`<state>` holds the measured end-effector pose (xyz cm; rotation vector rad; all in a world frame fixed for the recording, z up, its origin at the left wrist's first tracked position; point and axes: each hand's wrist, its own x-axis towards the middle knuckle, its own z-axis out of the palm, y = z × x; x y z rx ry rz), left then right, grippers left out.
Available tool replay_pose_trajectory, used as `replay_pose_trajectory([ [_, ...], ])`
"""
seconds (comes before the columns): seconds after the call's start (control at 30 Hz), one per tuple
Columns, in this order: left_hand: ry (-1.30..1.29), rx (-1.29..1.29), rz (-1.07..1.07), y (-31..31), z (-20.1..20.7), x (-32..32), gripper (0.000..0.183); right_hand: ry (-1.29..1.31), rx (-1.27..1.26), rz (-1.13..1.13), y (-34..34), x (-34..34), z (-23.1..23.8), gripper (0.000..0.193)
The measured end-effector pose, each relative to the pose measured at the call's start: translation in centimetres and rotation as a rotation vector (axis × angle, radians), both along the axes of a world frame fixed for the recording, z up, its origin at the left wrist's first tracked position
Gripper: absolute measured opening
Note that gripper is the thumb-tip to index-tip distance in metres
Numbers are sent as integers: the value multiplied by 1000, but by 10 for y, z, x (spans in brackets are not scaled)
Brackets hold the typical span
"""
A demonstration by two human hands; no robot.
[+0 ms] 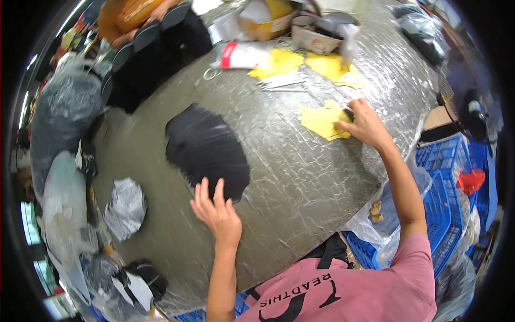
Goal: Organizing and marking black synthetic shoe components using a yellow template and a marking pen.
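My left hand [216, 212] rests with fingers spread on the near edge of a black fabric piece [206, 150], which lies flat on the table and has an uneven rounded outline. Over to the right, my right hand [367, 124] is closed at the right edge of a yellow cut-out sheet [322, 120]. A small dark object [348, 114] shows between its thumb and fingers; its kind cannot be made out. The yellow sheet has an irregular outline and lies on the table, partly under that hand.
More yellow pieces [279, 63], white sticks [282, 81] and an open box [316, 40] sit at the back. Black padded pieces [155, 59] stand far left, near another person [131, 19]. A crumpled silvery sheet [125, 209] lies left. Blue crates [437, 198] stand right.
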<state>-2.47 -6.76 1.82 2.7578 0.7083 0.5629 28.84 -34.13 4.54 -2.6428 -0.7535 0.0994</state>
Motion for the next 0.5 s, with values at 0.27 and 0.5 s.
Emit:
replay_pose_trajectory([
  [0.27, 82, -137, -51, -22, 7, -24, 54, 199, 192, -125, -6, 5, -17, 40],
  [0.5, -30, -440, -92, -47, 15, -76, 48, 783, 810, -10, 1, -38, 8, 26],
])
